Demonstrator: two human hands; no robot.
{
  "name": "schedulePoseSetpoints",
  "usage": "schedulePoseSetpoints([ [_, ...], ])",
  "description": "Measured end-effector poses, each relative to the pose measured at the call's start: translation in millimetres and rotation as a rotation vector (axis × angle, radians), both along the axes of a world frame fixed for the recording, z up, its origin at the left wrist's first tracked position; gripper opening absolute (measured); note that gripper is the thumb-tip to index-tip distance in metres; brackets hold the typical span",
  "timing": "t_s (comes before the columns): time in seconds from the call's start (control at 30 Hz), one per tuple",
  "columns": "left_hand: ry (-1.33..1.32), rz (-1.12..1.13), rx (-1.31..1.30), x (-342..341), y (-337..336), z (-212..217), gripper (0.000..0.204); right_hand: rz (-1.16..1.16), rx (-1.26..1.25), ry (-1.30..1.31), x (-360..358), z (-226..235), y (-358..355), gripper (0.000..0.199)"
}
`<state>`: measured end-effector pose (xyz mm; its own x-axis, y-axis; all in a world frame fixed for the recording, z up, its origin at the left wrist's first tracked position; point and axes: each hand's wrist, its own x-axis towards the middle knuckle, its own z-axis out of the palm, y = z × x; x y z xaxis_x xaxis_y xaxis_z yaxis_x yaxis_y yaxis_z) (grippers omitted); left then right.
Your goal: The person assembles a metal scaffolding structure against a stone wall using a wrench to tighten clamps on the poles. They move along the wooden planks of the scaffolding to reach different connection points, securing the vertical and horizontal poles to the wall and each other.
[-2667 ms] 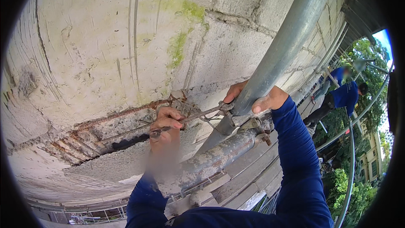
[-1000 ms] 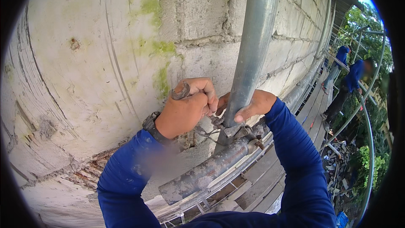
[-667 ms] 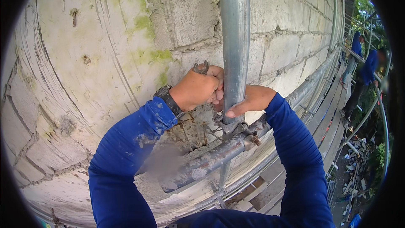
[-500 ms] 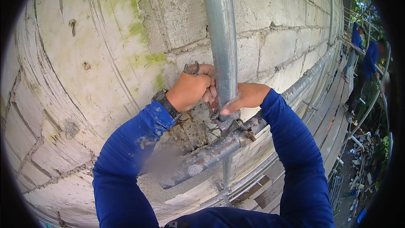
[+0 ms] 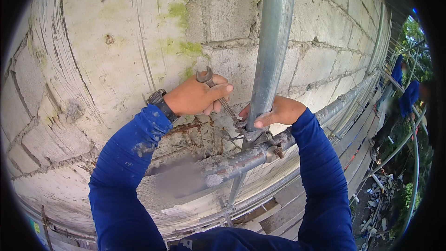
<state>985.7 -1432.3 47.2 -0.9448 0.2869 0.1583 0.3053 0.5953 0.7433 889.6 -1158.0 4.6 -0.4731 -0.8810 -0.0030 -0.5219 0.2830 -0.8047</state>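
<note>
My left hand is closed round a metal wrench. Its open jaw sticks up above the fist, and the other end reaches down to the scaffold coupler by the upright pole. On the pole's right side, my right hand wraps round the grey upright scaffold pole, with its thumb across the front just above the coupler. A horizontal pipe, crusted with mortar, passes below both hands. A rusty bolt stands out from the coupler on it.
A block wall with green stains rises close ahead. Scaffold planks run below and along the right. Two people in blue are farther off at the right, beside more scaffold tubes and rubble far below.
My left hand has moved left, away from the pole, and the wrench's shaft now shows down to the coupler. My right hand stays on the pole. The view has shifted.
</note>
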Motion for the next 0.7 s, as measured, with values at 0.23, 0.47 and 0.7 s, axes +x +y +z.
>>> schedulePoseSetpoints([
  [0.23, 0.223, -0.172, 0.221, 14.8, -31.4, -53.6, 0.038, 0.027, -0.016, -0.092, -0.7, -1.4, -6.3, 0.082],
  [0.47, 0.456, -0.214, 0.848, 16.6, -31.1, -184.1, 0.051, 0.096, -0.039, -0.157, -8.2, -0.8, -9.1, 0.087],
  [0.7, 0.404, -0.297, 1.485, -2.0, 27.6, -264.7, 0.045, 0.137, -0.014, -0.18, -10.3, 3.0, -11.1, 0.091],
])
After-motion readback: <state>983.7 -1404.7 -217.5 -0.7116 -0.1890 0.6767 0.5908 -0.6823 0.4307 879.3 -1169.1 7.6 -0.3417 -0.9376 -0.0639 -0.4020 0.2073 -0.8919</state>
